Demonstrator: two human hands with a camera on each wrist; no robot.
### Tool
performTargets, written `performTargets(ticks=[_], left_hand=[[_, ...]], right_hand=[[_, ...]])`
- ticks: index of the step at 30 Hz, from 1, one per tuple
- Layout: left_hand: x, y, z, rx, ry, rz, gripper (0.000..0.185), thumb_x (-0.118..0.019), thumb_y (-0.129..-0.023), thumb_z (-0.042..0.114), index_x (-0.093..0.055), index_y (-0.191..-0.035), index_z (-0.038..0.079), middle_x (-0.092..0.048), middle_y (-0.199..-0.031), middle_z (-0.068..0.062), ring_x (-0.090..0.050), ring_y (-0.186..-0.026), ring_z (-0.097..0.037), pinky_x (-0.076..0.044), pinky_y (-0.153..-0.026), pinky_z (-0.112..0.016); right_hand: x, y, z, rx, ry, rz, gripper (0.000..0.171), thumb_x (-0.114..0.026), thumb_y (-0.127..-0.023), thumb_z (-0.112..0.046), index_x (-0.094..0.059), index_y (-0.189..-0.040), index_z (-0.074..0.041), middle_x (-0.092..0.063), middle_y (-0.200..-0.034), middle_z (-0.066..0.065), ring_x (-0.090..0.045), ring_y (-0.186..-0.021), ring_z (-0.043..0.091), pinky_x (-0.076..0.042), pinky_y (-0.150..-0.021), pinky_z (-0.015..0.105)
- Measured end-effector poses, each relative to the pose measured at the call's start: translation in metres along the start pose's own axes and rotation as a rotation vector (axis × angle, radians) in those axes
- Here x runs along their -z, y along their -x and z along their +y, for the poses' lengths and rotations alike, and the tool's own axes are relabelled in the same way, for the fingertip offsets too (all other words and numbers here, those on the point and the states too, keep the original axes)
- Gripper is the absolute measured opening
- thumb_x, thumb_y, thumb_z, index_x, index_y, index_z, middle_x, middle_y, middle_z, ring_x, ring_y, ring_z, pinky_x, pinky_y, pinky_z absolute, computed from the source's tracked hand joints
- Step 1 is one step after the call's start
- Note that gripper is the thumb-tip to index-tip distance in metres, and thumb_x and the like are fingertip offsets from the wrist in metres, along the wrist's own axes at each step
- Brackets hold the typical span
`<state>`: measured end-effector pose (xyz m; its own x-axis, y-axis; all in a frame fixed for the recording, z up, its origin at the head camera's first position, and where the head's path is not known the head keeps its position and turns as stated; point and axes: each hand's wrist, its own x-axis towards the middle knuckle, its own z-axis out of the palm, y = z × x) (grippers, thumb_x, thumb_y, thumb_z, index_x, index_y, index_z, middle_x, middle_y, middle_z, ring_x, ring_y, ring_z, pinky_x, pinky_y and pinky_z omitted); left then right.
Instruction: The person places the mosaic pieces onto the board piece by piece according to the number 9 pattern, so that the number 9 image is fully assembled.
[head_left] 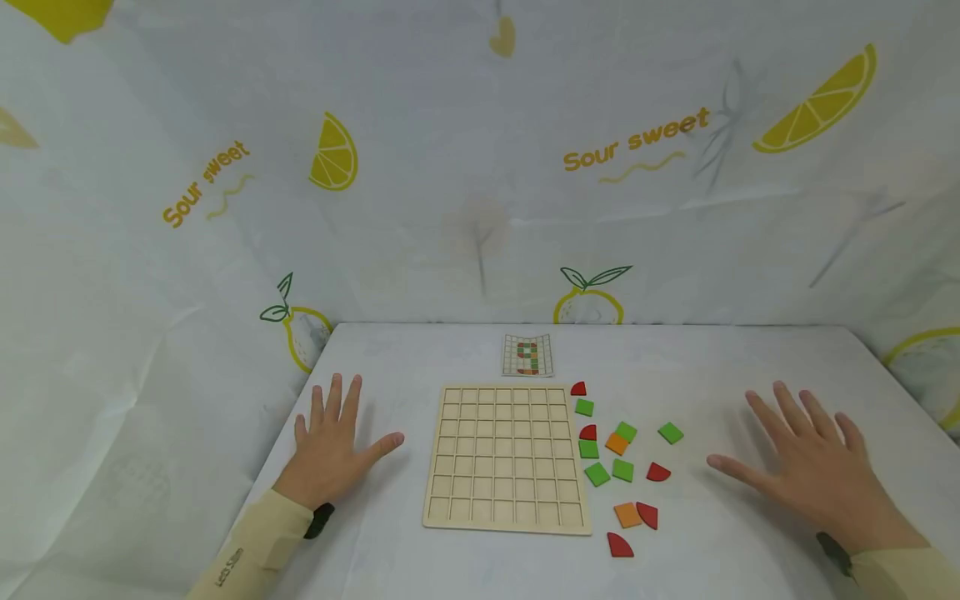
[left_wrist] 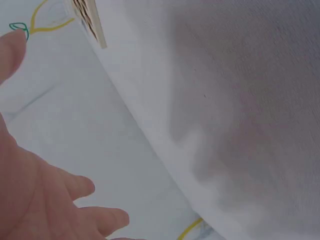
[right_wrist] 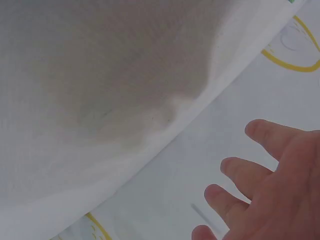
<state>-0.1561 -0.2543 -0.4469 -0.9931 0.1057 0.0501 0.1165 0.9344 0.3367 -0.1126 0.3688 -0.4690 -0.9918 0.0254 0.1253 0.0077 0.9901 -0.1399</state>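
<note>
My left hand is spread above the table's left side, fingers straight and holding nothing. To its right lies a square wooden grid board with bare cells. My right hand hovers over the right side, fingers fanned out, nothing in it. Between the board and that hand lie loose flat pieces: green squares such as the green tile, orange squares such as the orange tile, and red quarter-circles such as the red piece. Both wrist views show spread fingers, the left hand and right hand, over white cloth.
Behind the board lies a small pattern card with a grid and a coloured figure. White cloth covers the table. A white curtain printed with lemons stands along the back and sides.
</note>
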Motion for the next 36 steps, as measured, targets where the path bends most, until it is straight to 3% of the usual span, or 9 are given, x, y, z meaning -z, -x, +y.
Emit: performTargets(ticks=[4, 8, 11, 14, 18, 25, 31, 36], left_hand=[[0.0, -0.004, 0.002, -0.035, 0.085, 0.043, 0.111, -0.065, -0.099, 0.072, -0.016, -0.172, 0.003, -0.021, -0.176, -0.031, -0.028, -0.16, -0.056, -0.034, -0.123, -0.076], [0.002, -0.008, 0.01, -0.021, 0.185, 0.064, 0.093, -0.071, -0.101, 0.058, -0.033, -0.167, 0.004, -0.046, -0.165, -0.026, -0.062, -0.139, -0.043, -0.055, -0.112, -0.06], [0.003, -0.013, 0.022, 0.033, 0.268, 0.052, 0.077, -0.073, -0.102, 0.05, -0.046, -0.161, 0.009, -0.063, -0.152, -0.018, -0.074, -0.119, -0.032, -0.063, -0.098, -0.05], [0.002, -0.018, 0.036, 0.072, 0.333, 0.037, 0.064, -0.075, -0.101, 0.044, -0.057, -0.155, 0.013, -0.074, -0.136, -0.01, -0.075, -0.104, -0.021, -0.064, -0.085, -0.039], [-0.007, -0.022, 0.05, 0.102, 0.388, 0.014, 0.054, -0.077, -0.1, 0.041, -0.065, -0.147, 0.017, -0.078, -0.116, -0.001, -0.071, -0.091, -0.012, -0.059, -0.075, -0.03], [-0.023, -0.026, 0.067, 0.153, 0.465, -0.022, 0.043, -0.075, -0.1, 0.036, -0.071, -0.136, 0.015, -0.074, -0.097, 0.001, -0.068, -0.079, -0.013, -0.055, -0.069, -0.03], [-0.029, -0.031, 0.075, 0.219, 0.523, -0.068, 0.037, -0.072, -0.101, 0.032, -0.073, -0.13, 0.009, -0.072, -0.078, -0.001, -0.065, -0.067, -0.015, -0.05, -0.063, -0.029], [-0.033, -0.033, 0.079, 0.257, 0.562, -0.113, 0.034, -0.073, -0.098, 0.029, -0.074, -0.123, 0.006, -0.073, -0.078, -0.002, -0.066, -0.068, -0.015, -0.051, -0.064, -0.029]], right_hand=[[0.004, -0.009, -0.008, 0.028, 0.005, 0.019, 0.117, -0.068, -0.086, -0.084, -0.036, -0.163, -0.001, -0.023, -0.171, 0.038, -0.023, -0.151, 0.06, -0.01, -0.12, 0.083], [0.009, -0.019, -0.017, 0.064, -0.006, 0.012, 0.113, -0.07, -0.087, -0.082, -0.044, -0.158, 0.001, -0.034, -0.164, 0.04, -0.032, -0.144, 0.061, -0.017, -0.119, 0.082], [0.013, -0.026, -0.024, 0.102, -0.032, 0.019, 0.108, -0.072, -0.088, -0.078, -0.048, -0.155, 0.003, -0.039, -0.161, 0.04, -0.038, -0.141, 0.062, -0.022, -0.119, 0.08], [0.015, -0.033, -0.033, 0.131, -0.044, 0.048, 0.102, -0.077, -0.088, -0.072, -0.053, -0.151, 0.005, -0.045, -0.158, 0.038, -0.044, -0.137, 0.062, -0.03, -0.116, 0.078], [0.019, -0.044, -0.047, 0.161, -0.048, 0.041, 0.093, -0.08, -0.09, -0.063, -0.057, -0.148, 0.006, -0.049, -0.155, 0.038, -0.047, -0.137, 0.061, -0.039, -0.114, 0.078], [0.024, -0.062, -0.076, 0.151, -0.101, -0.099, 0.082, -0.077, -0.096, -0.058, -0.059, -0.15, 0.001, -0.048, -0.16, 0.034, -0.044, -0.144, 0.057, -0.045, -0.111, 0.078], [0.021, -0.076, -0.099, 0.2, -0.132, -0.116, 0.068, -0.076, -0.099, -0.053, -0.066, -0.144, -0.003, -0.055, -0.156, 0.03, -0.049, -0.144, 0.053, -0.046, -0.113, 0.074], [0.016, -0.086, -0.119, 0.259, -0.158, -0.122, 0.055, -0.078, -0.099, -0.043, -0.071, -0.138, -0.006, -0.063, -0.15, 0.025, -0.054, -0.142, 0.049, -0.049, -0.114, 0.07]])
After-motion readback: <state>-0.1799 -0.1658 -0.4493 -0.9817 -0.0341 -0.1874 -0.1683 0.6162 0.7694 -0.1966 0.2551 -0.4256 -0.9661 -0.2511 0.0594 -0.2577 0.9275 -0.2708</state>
